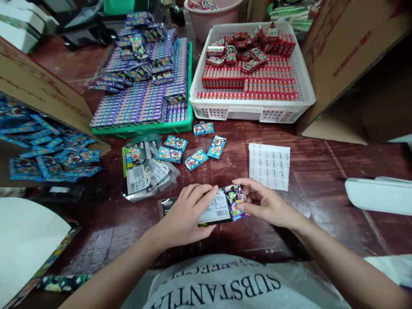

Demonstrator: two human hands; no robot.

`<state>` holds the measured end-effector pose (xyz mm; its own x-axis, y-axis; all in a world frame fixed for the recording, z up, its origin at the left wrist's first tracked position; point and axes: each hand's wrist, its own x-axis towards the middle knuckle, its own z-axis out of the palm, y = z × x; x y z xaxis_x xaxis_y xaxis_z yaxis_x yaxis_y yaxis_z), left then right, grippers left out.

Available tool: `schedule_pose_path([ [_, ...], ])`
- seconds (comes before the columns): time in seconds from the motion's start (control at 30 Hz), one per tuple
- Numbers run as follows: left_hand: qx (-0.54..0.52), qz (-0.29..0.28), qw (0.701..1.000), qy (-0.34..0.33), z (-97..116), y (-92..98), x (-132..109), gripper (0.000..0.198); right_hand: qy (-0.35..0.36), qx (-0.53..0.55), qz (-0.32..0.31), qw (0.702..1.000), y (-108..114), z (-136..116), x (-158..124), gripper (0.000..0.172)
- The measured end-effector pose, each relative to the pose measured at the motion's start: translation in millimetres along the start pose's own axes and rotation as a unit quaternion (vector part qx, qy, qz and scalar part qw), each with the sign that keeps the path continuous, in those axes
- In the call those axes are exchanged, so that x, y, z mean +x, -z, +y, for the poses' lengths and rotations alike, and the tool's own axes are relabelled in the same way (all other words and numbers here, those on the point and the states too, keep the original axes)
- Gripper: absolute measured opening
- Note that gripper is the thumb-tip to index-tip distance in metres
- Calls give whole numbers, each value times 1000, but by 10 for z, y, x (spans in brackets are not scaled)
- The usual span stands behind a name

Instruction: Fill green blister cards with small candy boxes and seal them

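My left hand (191,214) lies spread over a black printed bag (220,210) with a grey label, pressing it on the dark table. At the bag's right end, my right hand (265,204) pinches a purple packet (236,199) between thumb and fingers. The packet's left edge meets the bag; whether part of it is inside, I cannot tell. Several blue packets (196,159) lie beyond my hands. A pile of similar printed bags (138,171) is at the left, and a white sticker sheet (269,166) lies to the right.
A green tray (189,86) of purple packets stands at the back left, beside a white basket (251,112) of red boxes. Cardboard boxes flank both sides, the left one (48,81) with blue packets by it. A pink tub (212,19) is behind. A white object (380,195) sits at right.
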<state>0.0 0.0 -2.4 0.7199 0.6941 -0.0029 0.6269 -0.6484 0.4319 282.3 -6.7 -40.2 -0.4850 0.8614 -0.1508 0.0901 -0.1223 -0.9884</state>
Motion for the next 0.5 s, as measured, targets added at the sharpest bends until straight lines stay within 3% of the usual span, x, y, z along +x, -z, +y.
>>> schedule_pose_path([
  [0.23, 16, 40, 999, 17, 13, -134, 79, 85, -48, 52, 60, 996, 34, -55, -6, 54],
  [0.33, 10, 71, 996, 45, 19, -152, 115, 85, -40, 95, 185, 977, 54, -107, -7, 58],
  [0.4, 1, 84, 995, 58, 19, -151, 142, 86, -38, 104, 232, 966, 14, -111, -10, 59],
  [0.5, 4, 101, 993, 69, 7, -135, 178, 86, -56, 81, 167, 981, -33, -95, -12, 54],
])
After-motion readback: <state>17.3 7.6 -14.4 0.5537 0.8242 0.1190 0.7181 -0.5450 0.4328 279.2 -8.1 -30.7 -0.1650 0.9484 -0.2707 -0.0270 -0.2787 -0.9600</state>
